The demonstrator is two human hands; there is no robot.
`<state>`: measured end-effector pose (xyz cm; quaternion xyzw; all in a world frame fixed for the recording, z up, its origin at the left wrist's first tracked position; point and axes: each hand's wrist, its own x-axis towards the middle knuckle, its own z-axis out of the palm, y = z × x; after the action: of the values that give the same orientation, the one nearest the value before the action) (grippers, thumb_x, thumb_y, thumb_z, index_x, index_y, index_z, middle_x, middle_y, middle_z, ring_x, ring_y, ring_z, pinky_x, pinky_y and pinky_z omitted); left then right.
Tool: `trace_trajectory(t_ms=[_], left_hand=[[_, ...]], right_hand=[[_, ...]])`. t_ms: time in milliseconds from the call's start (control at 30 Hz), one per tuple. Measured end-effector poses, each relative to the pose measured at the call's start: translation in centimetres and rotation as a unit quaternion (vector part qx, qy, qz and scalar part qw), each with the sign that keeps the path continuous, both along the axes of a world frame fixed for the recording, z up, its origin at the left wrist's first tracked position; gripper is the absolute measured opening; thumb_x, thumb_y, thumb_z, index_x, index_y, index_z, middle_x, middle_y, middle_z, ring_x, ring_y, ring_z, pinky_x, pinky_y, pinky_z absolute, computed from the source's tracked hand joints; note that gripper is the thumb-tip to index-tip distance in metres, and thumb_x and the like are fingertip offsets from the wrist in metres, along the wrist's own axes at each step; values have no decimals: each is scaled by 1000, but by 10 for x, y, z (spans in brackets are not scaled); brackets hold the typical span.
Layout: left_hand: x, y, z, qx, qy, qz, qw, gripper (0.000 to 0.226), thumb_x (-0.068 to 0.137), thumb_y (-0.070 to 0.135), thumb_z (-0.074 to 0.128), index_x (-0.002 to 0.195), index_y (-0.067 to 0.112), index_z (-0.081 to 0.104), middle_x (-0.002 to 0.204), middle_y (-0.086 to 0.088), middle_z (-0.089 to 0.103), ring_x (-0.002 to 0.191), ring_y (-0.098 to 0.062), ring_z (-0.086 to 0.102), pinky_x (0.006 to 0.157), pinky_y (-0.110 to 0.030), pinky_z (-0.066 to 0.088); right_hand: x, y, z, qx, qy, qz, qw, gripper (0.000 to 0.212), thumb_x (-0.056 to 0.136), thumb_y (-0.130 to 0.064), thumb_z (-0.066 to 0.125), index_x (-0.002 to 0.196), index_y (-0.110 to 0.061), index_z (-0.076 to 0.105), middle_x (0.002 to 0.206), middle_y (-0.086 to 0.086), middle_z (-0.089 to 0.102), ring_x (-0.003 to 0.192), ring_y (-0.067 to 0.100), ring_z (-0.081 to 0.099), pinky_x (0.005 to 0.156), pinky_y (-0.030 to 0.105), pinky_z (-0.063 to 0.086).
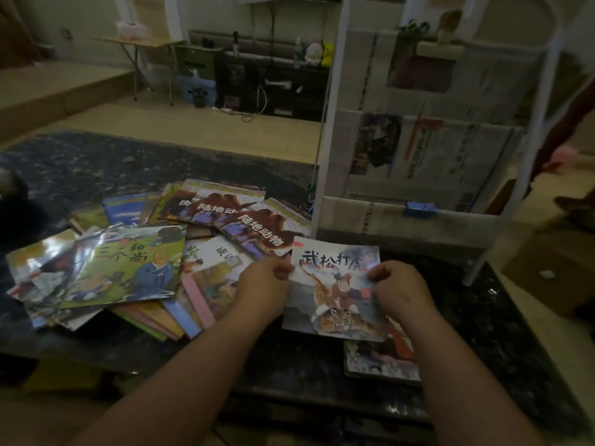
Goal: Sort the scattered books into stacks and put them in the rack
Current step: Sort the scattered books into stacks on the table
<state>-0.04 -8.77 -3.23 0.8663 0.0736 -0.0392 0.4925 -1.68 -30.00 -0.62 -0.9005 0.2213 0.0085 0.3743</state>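
A thin picture book with a tiger on its cover is held by both hands just above the dark table. My left hand pinches its left edge and my right hand grips its right edge. Under it lies a small stack of books. To the left spreads a scattered heap of books, among them a green-covered one and two with dark red animal covers. The white-framed rack with cloth pockets stands at the table's back right.
A blue clip sits on the rack's lowest pocket rim. The dark marbled table reaches to the near edge. A cardboard box lies on the floor at right. A folding table and a low cabinet stand far back.
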Motion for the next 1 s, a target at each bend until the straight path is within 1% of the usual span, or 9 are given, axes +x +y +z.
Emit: trace_trajectory(t_ms=[67, 133, 233, 333, 467, 600, 767, 833, 1000], left_hand=[[-2, -11, -2, 8, -5, -16, 1000, 24, 82, 9, 70, 87, 32, 66, 90, 9, 68, 87, -13, 64, 86, -32, 55], [-6, -22, -2, 21, -11, -25, 999, 25, 80, 12, 72, 79, 34, 60, 85, 13, 67, 86, -11, 64, 83, -29, 53], [-10, -38, -2, 32, -3, -51, 998, 24, 79, 15, 75, 83, 33, 61, 88, 10, 68, 84, -8, 63, 76, -24, 50], [-16, -54, -3, 47, 0, -86, 995, 20, 81, 16, 74, 88, 32, 64, 86, 12, 67, 80, -3, 60, 68, -16, 43], [-25, -68, -8, 73, -2, -121, 990, 17, 85, 17, 71, 96, 29, 68, 86, 13, 65, 81, -2, 59, 78, -18, 46], [-29, -76, -12, 97, -15, -139, 986, 14, 86, 17, 69, 96, 27, 68, 86, 12, 63, 82, -5, 59, 78, -19, 47], [-30, -78, -14, 114, -23, -147, 982, 13, 86, 18, 70, 91, 29, 65, 83, 14, 60, 77, -2, 56, 73, -16, 44], [-30, -78, -15, 115, -23, -149, 982, 14, 86, 19, 70, 90, 30, 63, 82, 15, 59, 75, 0, 55, 71, -14, 42], [-30, -79, -18, 115, -27, -151, 981, 14, 87, 19, 70, 92, 30, 64, 81, 16, 57, 75, 2, 53, 68, -12, 39]], right_hand=[[-3, -12, -5, -36, 22, -1, 999, 22, 86, -1, 61, 94, -22, 64, 110, 0, 62, 101, 18, 56, 90, 35, 50], [-5, -23, -7, -74, 46, -7, 996, 20, 83, -7, 71, 89, -24, 62, 110, -1, 63, 99, 17, 56, 85, 32, 48], [-10, -39, -10, -109, 69, -33, 991, 18, 84, -12, 70, 94, -26, 67, 115, -1, 66, 107, 20, 60, 87, 32, 48], [-12, -55, -13, -132, 98, -39, 986, 18, 85, -15, 67, 102, -19, 72, 115, 5, 68, 106, 24, 62, 88, 32, 51], [-15, -73, -14, -123, 185, -29, 975, 35, 91, -20, 61, 124, -8, 65, 132, 11, 59, 118, 27, 56, 97, 33, 49], [-17, -80, -21, -124, 196, -18, 973, 25, 87, -21, 64, 108, -9, 72, 110, 11, 69, 99, 27, 64, 85, 30, 53], [-17, -80, -25, -121, 188, -12, 975, 23, 88, -19, 57, 101, -8, 73, 106, 12, 69, 94, 28, 64, 77, 28, 50], [-17, -79, -24, -130, 193, -11, 972, 24, 89, -20, 57, 103, -8, 71, 106, 12, 68, 94, 28, 63, 79, 29, 51], [-18, -78, -23, -130, 198, -9, 971, 19, 86, -22, 63, 98, -11, 73, 98, 10, 68, 88, 26, 63, 78, 30, 53]])
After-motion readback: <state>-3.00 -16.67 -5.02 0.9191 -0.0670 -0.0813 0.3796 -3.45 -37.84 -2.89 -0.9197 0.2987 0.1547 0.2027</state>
